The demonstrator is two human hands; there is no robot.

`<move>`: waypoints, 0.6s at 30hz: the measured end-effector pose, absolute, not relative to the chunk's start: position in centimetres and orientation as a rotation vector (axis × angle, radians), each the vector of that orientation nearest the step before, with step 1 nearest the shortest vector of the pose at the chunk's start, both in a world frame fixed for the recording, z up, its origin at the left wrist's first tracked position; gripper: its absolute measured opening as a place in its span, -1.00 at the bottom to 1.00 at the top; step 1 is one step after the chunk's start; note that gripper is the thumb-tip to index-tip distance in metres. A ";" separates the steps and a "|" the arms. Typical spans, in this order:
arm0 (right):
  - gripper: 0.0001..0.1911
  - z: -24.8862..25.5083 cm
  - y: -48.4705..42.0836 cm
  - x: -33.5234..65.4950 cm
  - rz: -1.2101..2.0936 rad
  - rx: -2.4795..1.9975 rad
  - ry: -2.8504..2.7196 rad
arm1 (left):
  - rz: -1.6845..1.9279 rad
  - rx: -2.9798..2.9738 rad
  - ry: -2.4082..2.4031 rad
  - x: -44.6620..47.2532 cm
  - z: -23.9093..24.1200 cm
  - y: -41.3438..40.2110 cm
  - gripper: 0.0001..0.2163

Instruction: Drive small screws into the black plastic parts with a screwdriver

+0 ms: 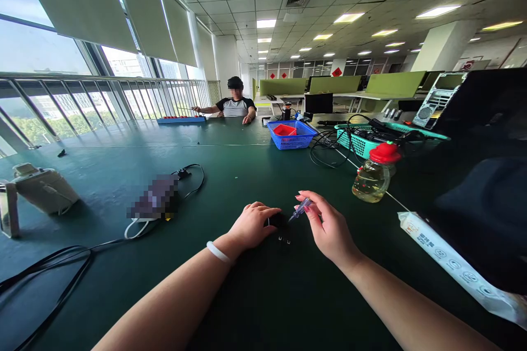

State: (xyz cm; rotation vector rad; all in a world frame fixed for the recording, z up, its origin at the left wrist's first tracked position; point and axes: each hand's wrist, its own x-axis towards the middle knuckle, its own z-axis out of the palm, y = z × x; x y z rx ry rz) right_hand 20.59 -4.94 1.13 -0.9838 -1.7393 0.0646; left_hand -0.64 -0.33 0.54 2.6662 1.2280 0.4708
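Observation:
My right hand (pixel 329 225) grips a small screwdriver (pixel 302 208) with a clear purplish handle, its tip slanting down to the left. That tip is close to a dark, flat object (pixel 278 220) on the table; whether they touch I cannot tell. Thumb and fingers of my left hand (pixel 253 225), with a white band at the wrist, close round the left side of this object. It is black on dark green, so its exact kind does not show. Just in front of it lie a few tiny shiny pieces (pixel 284 240), too small to name.
Right of my hands stands a red-lidded bottle (pixel 373 178) of yellowish liquid, near a long white package (pixel 453 263). Farther back are a blue basket (pixel 292 140) and a green basket (pixel 358 145) with cables. Black cables (pixel 78 255) lie left. Across the table sits another person (pixel 235 104).

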 end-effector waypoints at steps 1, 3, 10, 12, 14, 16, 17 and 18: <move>-0.73 1.2 -5.1 20.5 0.041 -0.967 -1.744 | 0.470 2.673 1.229 -0.6 0.5 -0.3 -0.55; -0.73 1.4 -5.5 20.2 -0.016 -0.913 -1.775 | 0.470 2.683 1.232 -0.7 0.5 -0.3 -0.54; -0.62 1.6 -6.5 19.2 -0.092 -0.656 -1.946 | 0.476 2.706 1.209 -0.8 0.7 -0.3 -0.56; -0.62 1.6 -6.6 19.0 -0.097 -0.614 -1.980 | 0.470 2.709 1.193 -0.8 0.8 -0.3 -0.57; -0.61 1.6 -6.5 18.9 -0.110 -0.598 -1.999 | 0.466 2.713 1.177 -0.7 0.8 -0.3 -0.58; -0.59 1.7 -6.6 18.9 -0.124 -0.606 -2.015 | 0.474 2.719 1.160 -0.7 0.8 -0.2 -0.59; -0.58 1.7 -6.6 18.9 -0.131 -0.612 -2.025 | 0.482 2.724 1.150 -0.7 0.7 -0.2 -0.60; -0.57 1.7 -6.6 18.8 -0.138 -0.616 -2.035 | 0.490 2.727 1.140 -0.6 0.7 -0.2 -0.60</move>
